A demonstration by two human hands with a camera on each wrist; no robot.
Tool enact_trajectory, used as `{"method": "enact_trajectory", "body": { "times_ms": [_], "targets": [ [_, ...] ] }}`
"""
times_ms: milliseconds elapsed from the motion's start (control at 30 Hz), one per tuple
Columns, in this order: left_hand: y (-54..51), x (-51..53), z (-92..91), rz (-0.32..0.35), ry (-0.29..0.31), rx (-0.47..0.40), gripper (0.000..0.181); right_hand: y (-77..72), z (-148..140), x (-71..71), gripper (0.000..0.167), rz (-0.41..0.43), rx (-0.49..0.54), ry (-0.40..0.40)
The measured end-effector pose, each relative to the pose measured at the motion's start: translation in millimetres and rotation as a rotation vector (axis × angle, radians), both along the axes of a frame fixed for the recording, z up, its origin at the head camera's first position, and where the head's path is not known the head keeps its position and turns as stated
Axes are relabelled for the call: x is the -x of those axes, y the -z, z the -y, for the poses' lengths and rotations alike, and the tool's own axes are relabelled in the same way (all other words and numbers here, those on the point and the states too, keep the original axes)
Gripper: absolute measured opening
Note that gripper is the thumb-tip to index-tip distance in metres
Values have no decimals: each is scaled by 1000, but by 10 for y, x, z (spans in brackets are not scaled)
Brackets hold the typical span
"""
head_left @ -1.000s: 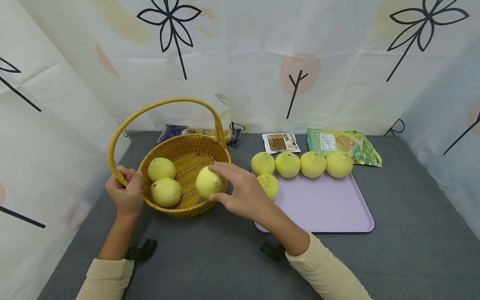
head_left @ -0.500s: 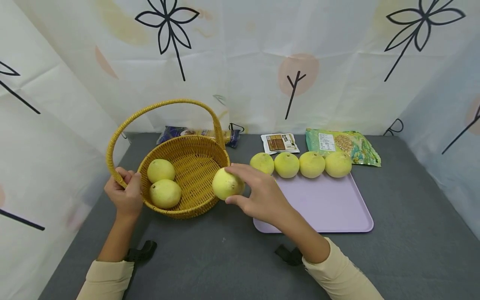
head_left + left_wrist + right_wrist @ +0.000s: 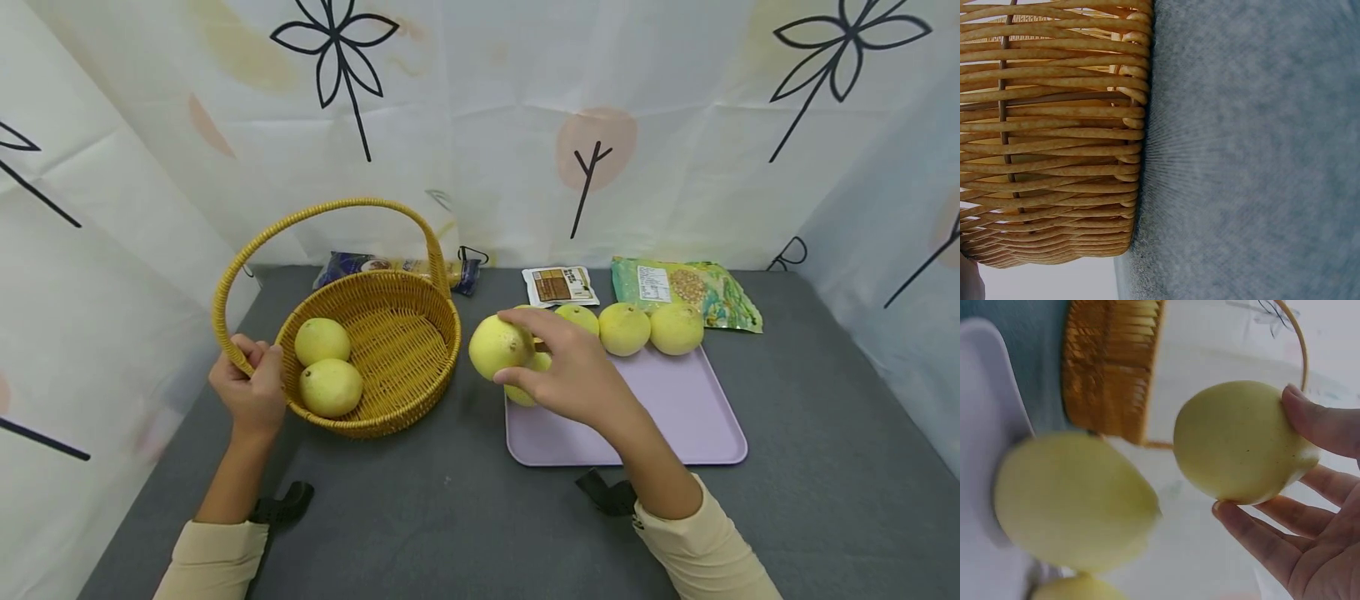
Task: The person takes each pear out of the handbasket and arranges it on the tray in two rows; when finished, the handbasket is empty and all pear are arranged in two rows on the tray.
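Observation:
My left hand [image 3: 251, 392] grips the base of the wicker basket's handle, on the left side of the basket [image 3: 405, 350]. Two yellow-green fruits [image 3: 331, 387] lie in the basket's left part. Between thumb and fingers my right hand [image 3: 573, 367] holds another fruit [image 3: 498, 347], raised over the left edge of the lilac tray [image 3: 660, 417]. Several fruits [image 3: 624, 328] sit in a row along the tray's back edge, one more in front at its left, partly hidden by my hand. The right wrist view shows the held fruit [image 3: 1241, 444] above a tray fruit [image 3: 1072, 500].
Behind the basket lies a blue packet [image 3: 468, 275]. A small white-and-brown packet [image 3: 560, 286] and a green bag [image 3: 720, 296] lie behind the tray. A patterned cloth [image 3: 502, 183] hangs at the back of the grey table [image 3: 420, 517].
My right hand has carried the fruit from over the basket rightward to the tray's left side. The left hand still grips the handle, and the basket has hardly moved.

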State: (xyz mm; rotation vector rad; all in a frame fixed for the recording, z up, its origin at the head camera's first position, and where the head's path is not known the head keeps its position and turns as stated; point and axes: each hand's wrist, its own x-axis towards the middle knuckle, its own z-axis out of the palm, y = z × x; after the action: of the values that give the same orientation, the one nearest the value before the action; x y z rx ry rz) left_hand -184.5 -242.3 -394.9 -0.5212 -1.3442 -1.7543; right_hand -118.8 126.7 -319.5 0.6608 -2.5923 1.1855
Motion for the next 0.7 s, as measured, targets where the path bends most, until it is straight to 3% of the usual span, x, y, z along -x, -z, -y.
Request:
{"method": "enact_trajectory", "body": {
  "times_ms": [367,533,700],
  "targets": [
    [-6,9,-10,-9,-2,-1,35,-184,-477,27,62,123,-25,119],
    [-8,12,-12,-15,-1,-4,35,-219,-641,36,56,205,-131,118],
    [-6,5,-15,-10,-10,-10,35,-163,-728,83,52,311,-287,83]
  ]
}}
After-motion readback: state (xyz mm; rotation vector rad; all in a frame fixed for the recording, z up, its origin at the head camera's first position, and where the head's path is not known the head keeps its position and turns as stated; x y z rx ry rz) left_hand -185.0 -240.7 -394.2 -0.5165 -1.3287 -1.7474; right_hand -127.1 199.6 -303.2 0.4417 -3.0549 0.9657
